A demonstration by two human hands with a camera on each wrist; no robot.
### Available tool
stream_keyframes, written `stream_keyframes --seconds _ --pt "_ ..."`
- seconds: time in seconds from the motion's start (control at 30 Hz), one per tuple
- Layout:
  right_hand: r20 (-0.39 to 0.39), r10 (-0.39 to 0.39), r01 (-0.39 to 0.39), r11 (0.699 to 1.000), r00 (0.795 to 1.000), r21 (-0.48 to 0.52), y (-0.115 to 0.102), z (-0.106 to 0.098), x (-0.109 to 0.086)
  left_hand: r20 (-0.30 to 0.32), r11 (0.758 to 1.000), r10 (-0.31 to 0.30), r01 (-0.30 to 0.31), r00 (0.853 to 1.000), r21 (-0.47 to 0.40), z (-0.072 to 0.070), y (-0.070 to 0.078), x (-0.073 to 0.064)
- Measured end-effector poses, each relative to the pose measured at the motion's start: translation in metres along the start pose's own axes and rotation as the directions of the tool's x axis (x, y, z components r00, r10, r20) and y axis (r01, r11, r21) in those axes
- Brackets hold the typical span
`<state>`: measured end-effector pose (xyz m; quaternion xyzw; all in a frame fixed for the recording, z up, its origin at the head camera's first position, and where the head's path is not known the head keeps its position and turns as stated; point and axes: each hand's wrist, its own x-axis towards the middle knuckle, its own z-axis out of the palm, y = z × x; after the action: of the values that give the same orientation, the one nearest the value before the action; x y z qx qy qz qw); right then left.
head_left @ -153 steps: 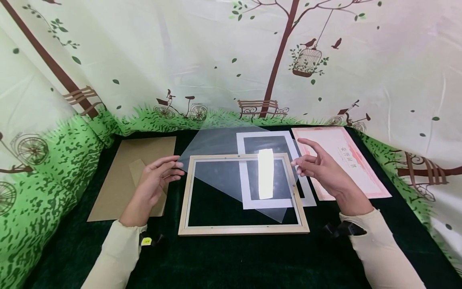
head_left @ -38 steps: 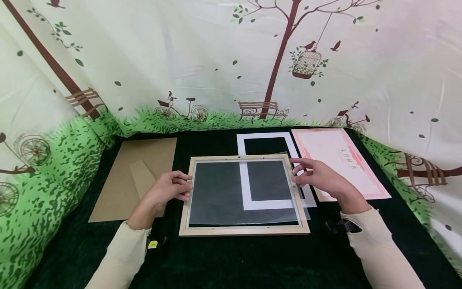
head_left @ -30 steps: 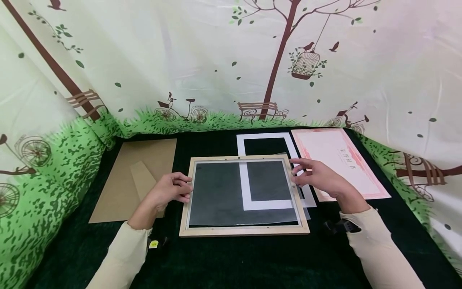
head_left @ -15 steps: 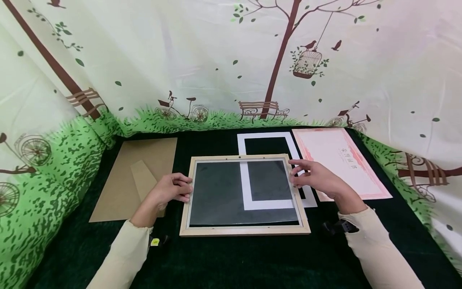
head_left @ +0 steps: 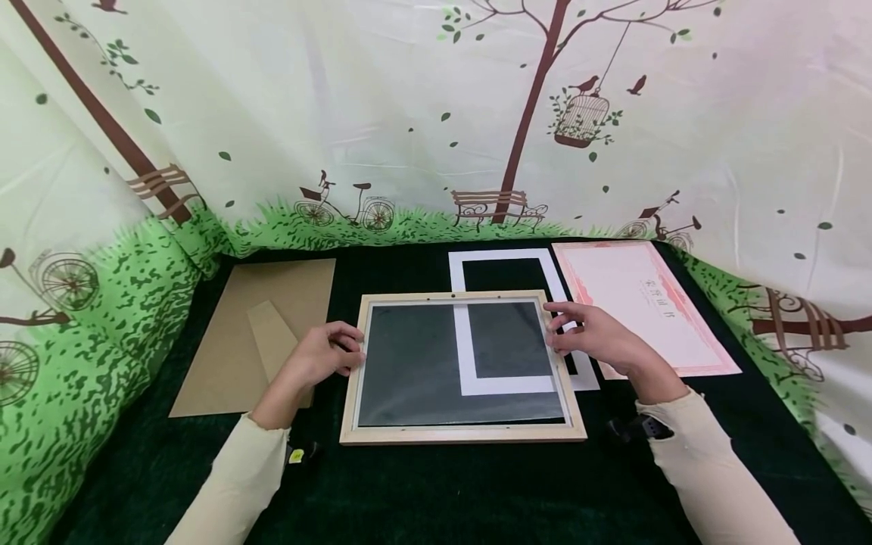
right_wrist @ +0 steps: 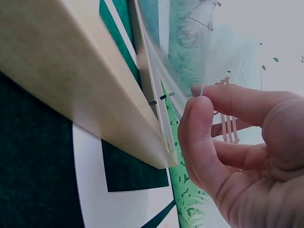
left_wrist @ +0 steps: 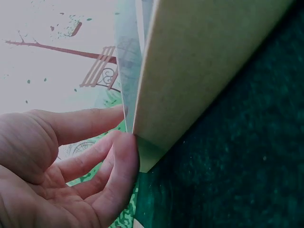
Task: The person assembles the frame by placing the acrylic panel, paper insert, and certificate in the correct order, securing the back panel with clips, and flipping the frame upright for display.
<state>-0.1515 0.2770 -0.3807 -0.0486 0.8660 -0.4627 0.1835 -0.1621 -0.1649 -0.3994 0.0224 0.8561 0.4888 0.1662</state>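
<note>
A pale wooden picture frame point(head_left: 463, 434) lies on the dark green cloth in the head view. A clear plastic sheet point(head_left: 409, 363) spans its opening, with a narrow gap along the near side. At the frame's left side, my left hand point(head_left: 327, 352) pinches the sheet's edge between thumb and fingers. My right hand point(head_left: 596, 333) pinches the opposite edge, and in the right wrist view the clear sheet point(right_wrist: 190, 61) bends up above the frame point(right_wrist: 95, 76) there. In the left wrist view, the sheet's edge point(left_wrist: 124, 90) stands beside the wooden side point(left_wrist: 190, 61).
A white mat with a cut-out window point(head_left: 470, 272) lies partly under the frame. A pink-bordered paper point(head_left: 613, 288) rests at the right. On the left is a brown backing board point(head_left: 272, 280) with its stand strip point(head_left: 269, 333). A printed curtain point(head_left: 375, 98) hangs behind the table.
Earlier the sheet was held up at a slant above the frame. It has since come down and turned in line with it. Lately its right corner has shifted left, inside the frame.
</note>
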Motion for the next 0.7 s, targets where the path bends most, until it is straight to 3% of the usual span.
stream_keyframes --seconds 0.33,0.7 --pt "0.007 0.0 0.0 0.999 1.0 -0.049 -0.0008 0.0043 -0.0015 -0.017 0.988 0.067 -0.064 0.998 0.142 0.0021 0.0007 -0.0006" --pt "0.018 -0.007 0.008 0.997 1.0 -0.071 -0.0014 0.0047 -0.0013 0.02 0.937 0.177 -0.175 0.984 0.303 0.0043 0.0041 -0.0054"
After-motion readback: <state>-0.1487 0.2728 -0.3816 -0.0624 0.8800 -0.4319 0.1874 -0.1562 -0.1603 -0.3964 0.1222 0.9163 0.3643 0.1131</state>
